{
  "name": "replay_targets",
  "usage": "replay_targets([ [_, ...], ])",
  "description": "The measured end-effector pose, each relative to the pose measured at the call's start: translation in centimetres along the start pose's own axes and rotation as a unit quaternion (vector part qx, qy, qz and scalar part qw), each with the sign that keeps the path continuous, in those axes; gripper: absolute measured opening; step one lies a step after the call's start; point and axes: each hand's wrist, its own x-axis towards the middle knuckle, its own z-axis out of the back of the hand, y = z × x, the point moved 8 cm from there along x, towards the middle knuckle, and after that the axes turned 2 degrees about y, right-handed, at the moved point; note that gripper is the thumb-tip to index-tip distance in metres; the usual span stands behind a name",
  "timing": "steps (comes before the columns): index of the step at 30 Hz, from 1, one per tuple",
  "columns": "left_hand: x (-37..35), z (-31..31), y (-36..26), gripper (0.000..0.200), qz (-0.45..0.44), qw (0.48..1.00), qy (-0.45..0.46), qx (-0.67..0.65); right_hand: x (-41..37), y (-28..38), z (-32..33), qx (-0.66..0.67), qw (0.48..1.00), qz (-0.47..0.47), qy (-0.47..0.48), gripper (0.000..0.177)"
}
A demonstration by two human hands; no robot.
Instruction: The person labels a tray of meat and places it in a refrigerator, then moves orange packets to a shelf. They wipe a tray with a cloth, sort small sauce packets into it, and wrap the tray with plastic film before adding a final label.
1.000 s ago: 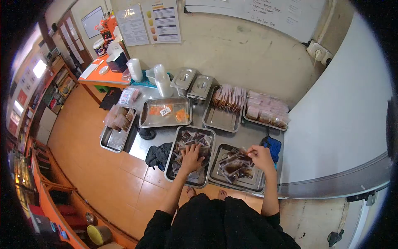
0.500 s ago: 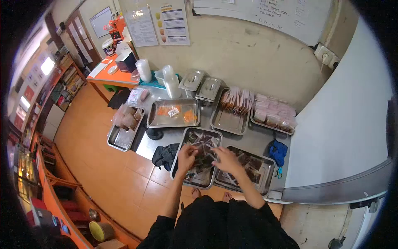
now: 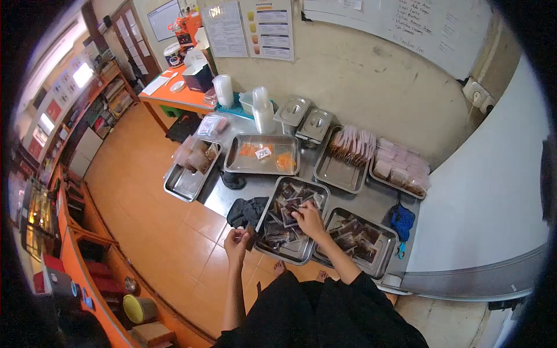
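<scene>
A steel tray [image 3: 299, 256] with many small clear packets of dark contents [image 3: 278, 236] stands at the table's front. Over its right part, my right hand [image 3: 308, 219] has its fingers pinched on a dark packet [image 3: 288, 216]. My left hand [image 3: 236, 243] is just outside the tray's left edge, its fingers closed on another small dark packet [image 3: 250, 238] that hangs beside them. To the right, a second steel tray [image 3: 380, 269] holds more dark packets [image 3: 358, 239].
Behind are a tray with orange pieces [image 3: 263, 155], a tray of upright packets [image 3: 339, 174], a tray of pale packets [image 3: 400, 165] and lidded steel containers [image 3: 316, 124]. A black cloth [image 3: 246, 211] lies left of the front tray; blue cloth [image 3: 401, 220] hangs at right.
My left hand has moved left out of the tray with a packet. My right hand has stayed over the tray and now pinches a packet. The whole view has shifted slightly.
</scene>
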Motion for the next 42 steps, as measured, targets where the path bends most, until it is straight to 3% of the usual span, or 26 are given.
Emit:
replay_targets([
  [2,0.2,-0.7,0.2,0.008,-0.001,1.000,0.009,-0.004,0.0,0.7,1.9,-0.013,1.000,0.014,-0.021,0.026],
  [4,0.4,-1.9,0.6,0.009,0.035,0.999,0.031,-0.016,-0.4,0.8,4.2,0.077,0.996,-0.046,-0.008,0.029],
  [6,0.2,-3.3,-1.4,0.009,0.025,0.998,0.047,-0.031,-1.9,1.9,8.6,0.051,0.997,-0.056,-0.026,0.030],
  [8,0.2,-4.6,-2.2,0.010,0.013,0.997,0.062,-0.046,-3.9,1.0,12.1,0.025,0.992,-0.118,0.020,0.029],
  [10,0.2,-6.2,-2.3,0.010,-0.011,0.994,0.100,-0.044,-6.4,0.8,15.5,-0.110,0.990,-0.087,0.002,0.029],
  [11,0.1,-7.0,-2.7,0.010,-0.012,0.993,0.107,-0.045,-7.4,0.6,16.8,-0.111,0.990,-0.093,-0.003,0.029],
  [13,-0.5,-9.7,-4.1,0.010,0.000,0.987,0.151,-0.057,-9.5,-0.9,19.9,-0.201,0.962,-0.182,-0.024,0.027],
  [14,-0.9,-11.2,-4.1,0.011,0.033,0.981,0.181,-0.058,-10.4,-1.4,21.2,-0.203,0.961,-0.185,-0.027,0.027],
  [16,-1.9,-14.4,-5.4,0.013,0.021,0.966,0.245,-0.073,-13.0,-4.1,22.1,-0.138,0.942,-0.301,0.049,0.035],
  [17,-2.4,-15.6,-5.6,0.013,0.022,0.966,0.246,-0.073,-14.1,-3.8,22.2,-0.138,0.942,-0.301,0.049,0.035],
  [19,-3.8,-19.2,-7.0,0.013,-0.023,0.945,0.314,-0.083,-16.3,-3.2,23.6,-0.344,0.879,-0.330,0.031,0.046],
  [23,-6.4,-24.6,-9.0,0.016,-0.025,0.921,0.380,-0.086,-17.2,-3.9,25.3,-0.277,0.901,-0.334,-0.009,0.052],
  [25,-8.4,-27.6,-9.9,0.019,-0.040,0.882,0.455,-0.113,-17.5,-3.4,25.9,-0.253,0.898,-0.360,0.010,0.050],
  [27,-9.5,-29.6,-10.6,0.021,-0.063,0.878,0.453,-0.143,-17.4,-2.7,26.3,-0.233,0.907,-0.350,0.008,0.048],
  [32,-7.7,-27.7,-9.8,0.030,-0.068,0.907,0.383,-0.160,-14.3,-1.6,24.3,-0.238,0.923,-0.304,-0.003,0.043],
  [35,-3.9,-23.1,-5.1,0.026,-0.018,0.938,0.319,-0.138,-8.3,0.0,17.6,-0.072,0.988,-0.120,0.064,0.040],
  [36,-3.0,-21.4,-3.3,0.024,0.010,0.940,0.301,-0.163,-6.3,0.8,14.7,-0.018,0.995,-0.058,0.076,0.041],
  [38,-1.9,-16.5,-3.9,0.020,0.016,0.969,0.234,-0.080,-2.8,1.4,8.0,0.007,0.989,-0.018,0.147,0.048],
  [42,-1.9,-9.3,-1.3,0.015,0.059,0.984,0.151,-0.078,2.1,1.0,-2.4,-0.124,0.980,-0.085,0.130,0.073],
])
